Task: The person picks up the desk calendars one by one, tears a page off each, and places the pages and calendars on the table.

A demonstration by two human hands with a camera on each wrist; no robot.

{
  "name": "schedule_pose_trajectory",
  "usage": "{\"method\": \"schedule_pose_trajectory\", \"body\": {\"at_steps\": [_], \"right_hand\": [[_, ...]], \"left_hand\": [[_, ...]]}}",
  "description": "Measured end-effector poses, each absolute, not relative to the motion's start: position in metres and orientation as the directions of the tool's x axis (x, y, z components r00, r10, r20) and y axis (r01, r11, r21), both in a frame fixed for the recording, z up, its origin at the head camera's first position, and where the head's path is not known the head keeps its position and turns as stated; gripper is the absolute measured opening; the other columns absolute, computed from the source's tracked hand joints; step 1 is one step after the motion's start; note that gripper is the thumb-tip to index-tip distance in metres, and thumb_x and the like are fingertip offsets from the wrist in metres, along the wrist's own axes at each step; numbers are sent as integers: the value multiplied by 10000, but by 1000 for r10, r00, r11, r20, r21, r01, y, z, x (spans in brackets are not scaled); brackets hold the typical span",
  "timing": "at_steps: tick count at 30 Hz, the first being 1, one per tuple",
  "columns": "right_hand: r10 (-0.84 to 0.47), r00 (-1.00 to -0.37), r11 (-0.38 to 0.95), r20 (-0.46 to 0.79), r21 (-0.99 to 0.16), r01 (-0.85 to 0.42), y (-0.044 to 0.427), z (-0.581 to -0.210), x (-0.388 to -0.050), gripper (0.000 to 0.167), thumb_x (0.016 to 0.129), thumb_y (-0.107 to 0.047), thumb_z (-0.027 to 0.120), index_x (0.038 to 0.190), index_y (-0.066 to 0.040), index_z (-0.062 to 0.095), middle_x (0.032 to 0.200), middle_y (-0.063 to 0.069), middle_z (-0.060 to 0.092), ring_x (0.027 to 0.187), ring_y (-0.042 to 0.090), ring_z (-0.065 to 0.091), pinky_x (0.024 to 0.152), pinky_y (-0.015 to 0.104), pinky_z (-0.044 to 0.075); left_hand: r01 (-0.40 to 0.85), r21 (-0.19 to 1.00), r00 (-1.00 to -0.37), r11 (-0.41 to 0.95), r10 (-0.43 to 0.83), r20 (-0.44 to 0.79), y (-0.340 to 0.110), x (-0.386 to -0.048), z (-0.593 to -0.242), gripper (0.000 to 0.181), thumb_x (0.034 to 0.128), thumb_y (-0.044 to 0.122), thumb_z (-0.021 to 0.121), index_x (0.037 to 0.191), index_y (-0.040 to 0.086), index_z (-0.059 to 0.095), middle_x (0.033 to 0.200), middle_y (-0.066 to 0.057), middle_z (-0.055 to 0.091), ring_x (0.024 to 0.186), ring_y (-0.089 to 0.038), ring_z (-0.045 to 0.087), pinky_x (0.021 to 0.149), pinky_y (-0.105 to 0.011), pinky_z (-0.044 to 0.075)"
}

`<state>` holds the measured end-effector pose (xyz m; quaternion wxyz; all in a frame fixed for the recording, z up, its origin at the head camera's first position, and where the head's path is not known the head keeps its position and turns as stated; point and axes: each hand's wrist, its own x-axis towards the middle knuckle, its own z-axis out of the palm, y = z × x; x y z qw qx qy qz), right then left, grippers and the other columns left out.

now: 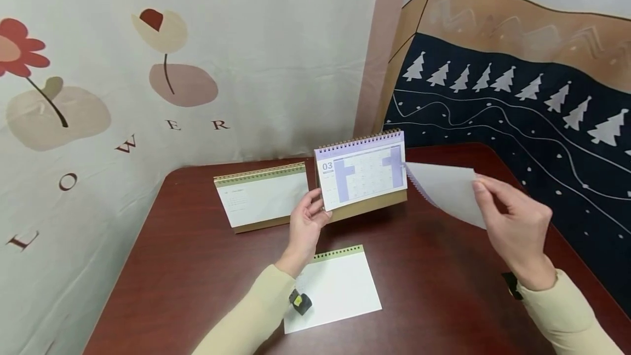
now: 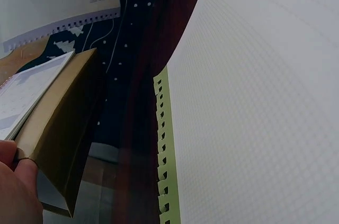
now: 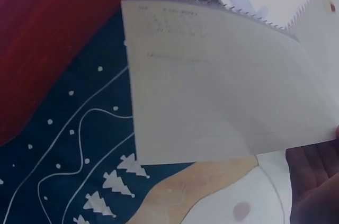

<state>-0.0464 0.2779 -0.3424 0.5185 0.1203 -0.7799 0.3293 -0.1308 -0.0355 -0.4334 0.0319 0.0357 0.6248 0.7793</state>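
A spiral desk calendar (image 1: 363, 171) with a purple header shows its "03" page and stands on a tan cardboard base. My left hand (image 1: 305, 227) grips its lower left corner; in the left wrist view the thumb and a finger pinch the pages and card (image 2: 58, 113) there. Off to the right, my right hand (image 1: 515, 218) pinches one corner of a loose calendar page (image 1: 448, 190). Its purple punched edge hangs free, toward the calendar. The right wrist view shows the page's pale face (image 3: 222, 86), slightly bowed, with the hand (image 3: 317, 181) at its corner.
A green-topped desk calendar (image 1: 266, 197) stands left of the purple one. Nearer me, a loose page (image 1: 345, 289) with a green punched edge lies on the dark red table (image 1: 172, 278), partly under my left forearm. Printed cloths (image 1: 276, 59) hang behind the table.
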Motion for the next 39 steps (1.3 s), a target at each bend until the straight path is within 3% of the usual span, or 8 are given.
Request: {"method": "schedule_pose_trajectory", "body": {"at_steps": [3,8,14,18,22,25,34,39], "right_hand": [[62,-379,757,923,-291,-585,272,-349,-47,313,998,-208,711,988,95,786,983,268,752,1070,-51,663,960,118,471],[-88,-302,764,949,-130,-632,264,-359,-48,395,1038,-303,653,980,59,801,980,203,773,928,236,766,992,159,476],[-265,-314,777,912,9,-629,256,-373,-44,389,1077,-293,579,1034,24,799,1029,170,777,844,346,755,1069,170,408],[-342,-331,777,879,67,-626,251,-381,-41,395,1094,-294,541,1063,0,803,1056,153,778,854,334,762,1053,191,404],[-390,-311,767,867,119,-630,246,-389,-40,365,1093,-260,540,1054,-21,812,1038,130,785,818,283,769,790,310,580],[-414,-306,755,857,134,-642,242,-396,-39,343,1086,-233,545,1051,-23,814,1009,125,788,773,254,768,585,404,582],[-424,-375,739,825,75,-670,234,-423,-29,346,1084,-285,532,980,-131,824,899,9,792,691,154,741,487,381,559],[-420,-417,736,806,33,-676,232,-432,-26,360,1092,-323,517,963,-165,814,879,-36,784,695,130,740,505,377,566]], "left_hand": [[-2,974,-996,-225,86,18,-37,-132,-434,572,881,-219,572,1425,-47,531,1327,-276,643,1096,-273,694,871,-264,566],[4,974,-997,-226,75,21,-38,-132,-435,558,890,-214,563,1424,-55,529,1332,-284,637,1124,-279,683,875,-261,564],[5,973,-997,-229,74,23,-38,-133,-436,538,896,-218,552,1412,-70,528,1314,-296,643,1064,-219,692,844,-242,565],[10,972,-997,-234,68,27,-37,-135,-436,527,895,-221,552,1402,-77,534,1311,-296,644,1033,-192,697,827,-241,571],[4,972,-998,-233,67,20,-37,-136,-436,539,888,-223,557,1404,-67,538,1317,-285,644,1054,-204,697,840,-247,572],[-3,974,-997,-226,70,13,-38,-137,-435,541,892,-218,558,1409,-60,537,1323,-276,645,1085,-224,690,851,-244,566],[-9,978,-998,-210,70,5,-39,-136,-436,555,890,-216,561,1423,-66,526,1325,-286,639,1087,-242,691,853,-244,565],[-5,976,-997,-217,76,12,-37,-137,-436,557,887,-215,565,1421,-60,532,1321,-286,643,1079,-230,692,861,-247,566]]}}
